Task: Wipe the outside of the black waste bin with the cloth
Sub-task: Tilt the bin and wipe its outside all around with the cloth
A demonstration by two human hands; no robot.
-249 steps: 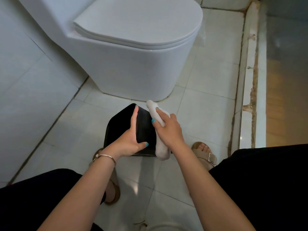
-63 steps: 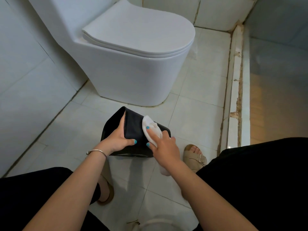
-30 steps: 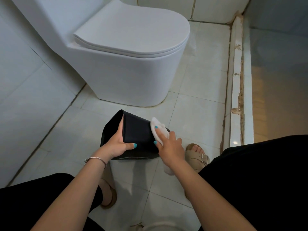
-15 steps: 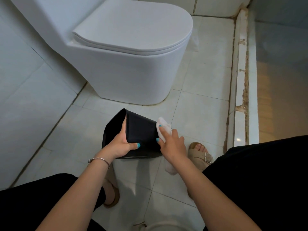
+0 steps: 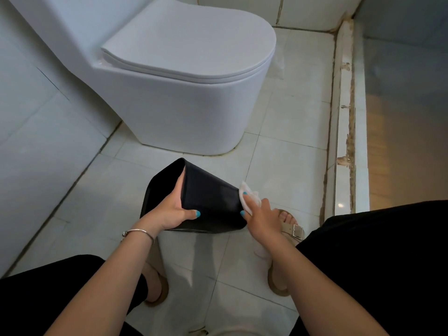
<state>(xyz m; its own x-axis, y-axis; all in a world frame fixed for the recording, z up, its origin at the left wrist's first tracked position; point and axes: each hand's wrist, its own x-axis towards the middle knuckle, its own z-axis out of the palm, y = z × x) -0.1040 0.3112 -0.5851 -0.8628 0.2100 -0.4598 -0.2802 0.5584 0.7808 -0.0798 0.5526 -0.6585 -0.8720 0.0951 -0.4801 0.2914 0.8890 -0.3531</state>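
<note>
Bin tilted, cloth working the right-hand edge

Your left hand [image 5: 172,209] grips the black waste bin [image 5: 208,204] at its open rim, fingers curled inside the mouth and thumb laid along the outer wall, holding it tipped over above the floor [image 5: 286,166] in front of the toilet [image 5: 184,93]. The mouth faces left and the base points toward your right foot in its sandal [image 5: 291,229]. Your right hand [image 5: 260,218] presses the white cloth [image 5: 248,197] against the bin's far right edge near the base, fingers curled round the wad and thumb resting on the black wall.

You look to be mid-wipe on the upper face, with the stroke run out to the base end. The underside and the wall turned away from you are hidden, so I cannot tell whether they are done. The next move likely calls for you to turn the bin with the left hand to bring up a fresh side, keeping a firm hold on the rim while the cloth pushes against it.
</note>
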